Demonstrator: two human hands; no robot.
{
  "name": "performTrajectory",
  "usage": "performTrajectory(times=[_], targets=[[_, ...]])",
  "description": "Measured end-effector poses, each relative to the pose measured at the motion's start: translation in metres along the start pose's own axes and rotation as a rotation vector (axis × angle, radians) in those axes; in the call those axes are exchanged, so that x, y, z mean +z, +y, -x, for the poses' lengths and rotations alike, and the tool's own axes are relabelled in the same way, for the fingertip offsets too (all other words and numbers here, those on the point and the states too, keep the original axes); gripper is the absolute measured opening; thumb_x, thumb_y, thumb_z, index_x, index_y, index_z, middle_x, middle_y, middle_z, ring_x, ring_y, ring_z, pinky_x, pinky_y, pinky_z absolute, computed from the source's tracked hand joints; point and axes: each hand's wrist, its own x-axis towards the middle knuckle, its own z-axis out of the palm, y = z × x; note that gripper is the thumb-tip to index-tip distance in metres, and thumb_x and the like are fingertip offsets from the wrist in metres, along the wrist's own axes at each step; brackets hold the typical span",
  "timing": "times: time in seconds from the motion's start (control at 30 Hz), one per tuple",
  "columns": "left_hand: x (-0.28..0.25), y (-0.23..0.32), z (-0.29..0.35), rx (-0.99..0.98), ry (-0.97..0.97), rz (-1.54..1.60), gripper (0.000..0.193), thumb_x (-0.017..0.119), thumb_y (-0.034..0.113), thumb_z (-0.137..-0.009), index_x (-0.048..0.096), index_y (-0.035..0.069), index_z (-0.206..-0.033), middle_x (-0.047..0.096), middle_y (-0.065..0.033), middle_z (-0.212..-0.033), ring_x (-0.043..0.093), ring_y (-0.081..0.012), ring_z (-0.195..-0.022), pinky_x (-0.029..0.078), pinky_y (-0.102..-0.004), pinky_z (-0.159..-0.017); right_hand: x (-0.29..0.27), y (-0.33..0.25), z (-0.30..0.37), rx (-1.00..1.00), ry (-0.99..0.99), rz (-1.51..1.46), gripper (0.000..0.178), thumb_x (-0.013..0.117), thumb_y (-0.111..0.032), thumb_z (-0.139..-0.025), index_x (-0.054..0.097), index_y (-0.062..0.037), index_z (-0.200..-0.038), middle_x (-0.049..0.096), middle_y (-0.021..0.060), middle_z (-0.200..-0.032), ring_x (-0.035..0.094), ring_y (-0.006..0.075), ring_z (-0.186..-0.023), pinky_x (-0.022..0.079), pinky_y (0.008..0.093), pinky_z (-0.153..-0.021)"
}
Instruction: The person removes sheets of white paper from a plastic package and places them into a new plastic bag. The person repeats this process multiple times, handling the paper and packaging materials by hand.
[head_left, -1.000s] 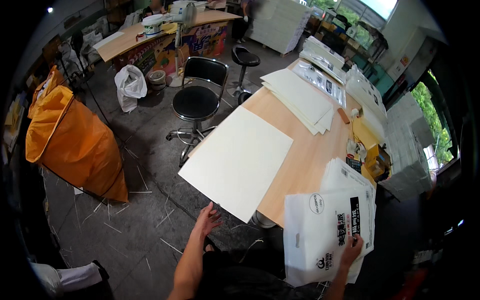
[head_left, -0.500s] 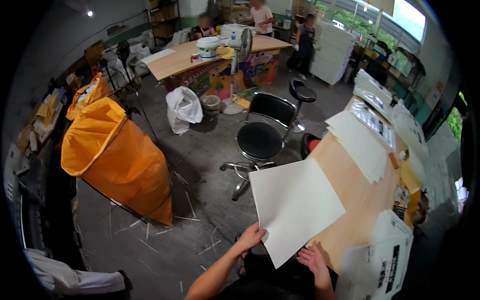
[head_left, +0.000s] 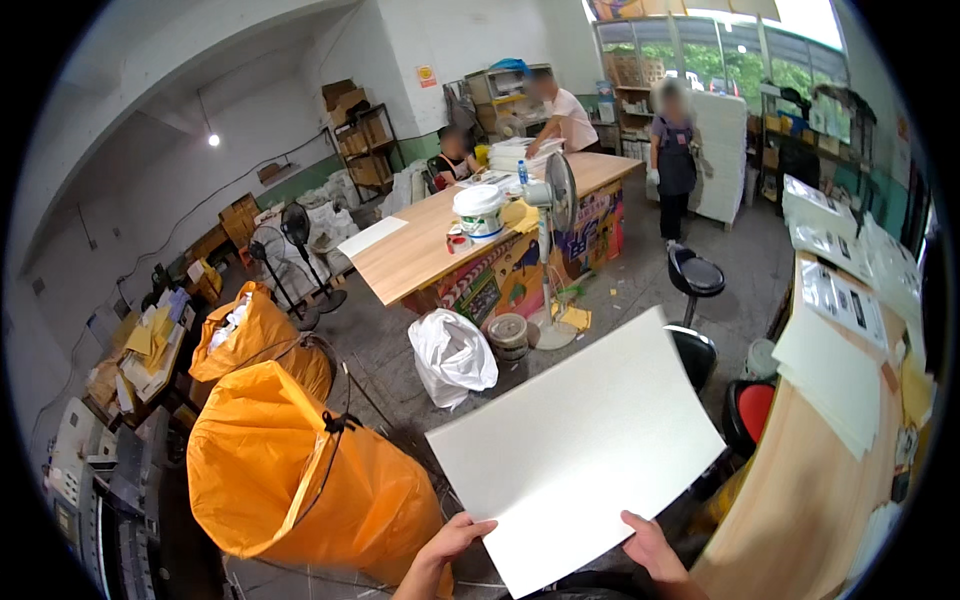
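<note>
A large white sheet of board or thick paper [head_left: 580, 450] is held up in front of me, tilted, with its far edge raised. My left hand [head_left: 455, 540] pinches its near left edge, thumb on top. On the near right edge my right hand [head_left: 650, 545] grips it too, the thumb lying over the surface. The fingers beneath the sheet are hidden. To the right, a stack of similar pale sheets [head_left: 835, 375] rests fanned out on the wooden worktable [head_left: 790, 500].
Orange sacks [head_left: 310, 480] stand at left, and a white sack [head_left: 450, 360] sits farther off. Beyond are a standing fan [head_left: 550, 250] and a wooden table [head_left: 400, 260] with a white bucket [head_left: 479, 212]. Three people are around the far table. Black stools [head_left: 695, 275] stand at right.
My right hand, open and off the sheet before, now grips its right edge. The sheet is turned more lengthwise across me, and my view has swung up and to the left.
</note>
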Motion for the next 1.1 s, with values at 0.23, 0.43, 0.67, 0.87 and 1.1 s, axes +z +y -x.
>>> performTrajectory(times=[0.23,0.43,0.67,0.87,1.1], targets=[[-0.137,0.027,-0.146,0.304,0.266,0.632,0.042,0.058,0.007,-0.091,0.047,-0.003,-0.130,0.059,-0.0130,-0.123,0.060,-0.0253,-0.110,0.049,-0.0399,-0.095,0.092,-0.025,-0.176,0.084,-0.077,0.415,0.053,0.046,-0.011,-0.099,0.023,0.0000,-0.147,0.059,0.0279,-0.118,0.067,0.0359,-0.096,0.057,0.0385,-0.075],[-0.341,0.101,-0.364,0.617,0.283,0.902,0.042,0.055,0.003,-0.092,0.042,0.003,-0.133,0.057,-0.0140,-0.121,0.062,-0.0233,-0.105,0.056,-0.0360,-0.084,0.107,0.044,-0.341,0.048,0.099,0.757,0.040,0.049,-0.008,-0.098,0.038,0.0055,-0.135,0.063,0.0232,-0.112,0.068,0.0289,-0.092,0.057,0.0347,-0.077],[-0.576,0.226,-0.557,0.675,0.496,0.955,0.042,0.056,0.003,-0.091,0.046,0.008,-0.131,0.060,-0.0119,-0.117,0.063,-0.0255,-0.099,0.057,-0.0420,-0.083,0.063,0.122,-0.446,0.095,0.324,1.436,0.033,0.064,-0.035,-0.088,0.066,-0.0049,-0.101,0.063,0.0071,-0.072,0.060,0.0156,-0.068,0.048,0.0335,-0.060],[-0.708,0.298,-0.672,0.515,0.463,0.888,0.036,0.052,0.003,-0.094,0.046,0.007,-0.129,0.060,-0.0113,-0.113,0.063,-0.0257,-0.092,0.057,-0.0370,-0.074,0.068,0.112,-0.409,0.318,0.828,0.777,0.033,0.060,-0.035,-0.090,0.064,-0.0078,-0.108,0.065,0.0069,-0.086,0.064,0.0198,-0.072,0.053,0.0364,-0.057],[-0.771,0.298,-0.742,0.307,0.115,0.612,0.037,0.054,0.015,-0.094,0.048,0.001,-0.128,0.061,-0.0152,-0.113,0.060,-0.0294,-0.099,0.053,-0.0435,-0.086,0.091,0.181,-0.367,0.624,0.855,0.967,0.041,0.058,-0.041,-0.092,0.067,-0.0042,-0.108,0.069,0.0079,-0.095,0.065,0.0177,-0.082,0.053,0.0337,-0.070]])
